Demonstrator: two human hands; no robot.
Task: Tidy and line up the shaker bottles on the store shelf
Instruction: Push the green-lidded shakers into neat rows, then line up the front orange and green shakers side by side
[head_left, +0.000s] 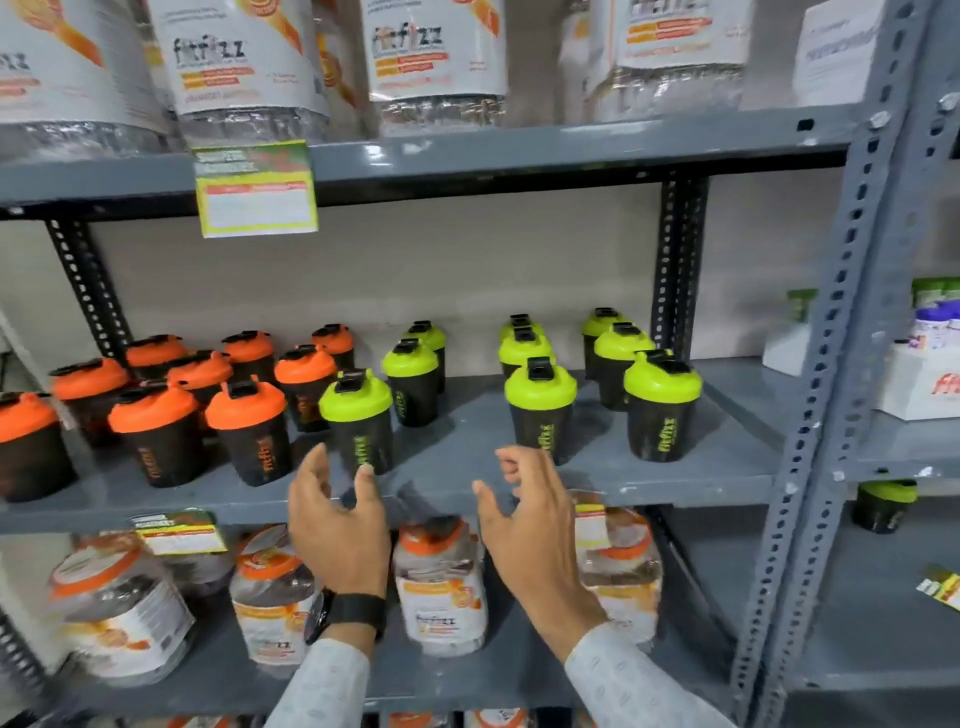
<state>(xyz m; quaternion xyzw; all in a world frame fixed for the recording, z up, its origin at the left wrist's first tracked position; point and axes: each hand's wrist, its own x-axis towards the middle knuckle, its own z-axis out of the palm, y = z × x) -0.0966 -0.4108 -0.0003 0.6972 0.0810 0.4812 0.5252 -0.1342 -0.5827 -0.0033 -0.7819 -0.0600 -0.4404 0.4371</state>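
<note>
Black shaker bottles stand on the grey middle shelf (447, 483). Several with orange lids (245, 431) crowd the left half. Several with green lids fill the middle and right, in loose rows. A gap lies between the nearest green-lid bottle (358, 421) and another green-lid bottle (541, 410). My left hand (337, 519), with a black watch on its wrist, is open just below and in front of the nearest green-lid bottle, fingertips close to its base. My right hand (530, 514) is open in front of the other bottle's base. Neither hand holds anything.
Large white supplement tubs (244, 57) fill the upper shelf, with a price tag (257, 187) hanging from its edge. Clear jars with orange lids (441, 577) sit on the lower shelf. A perforated grey upright (831, 374) bounds the right side, with another rack beyond it.
</note>
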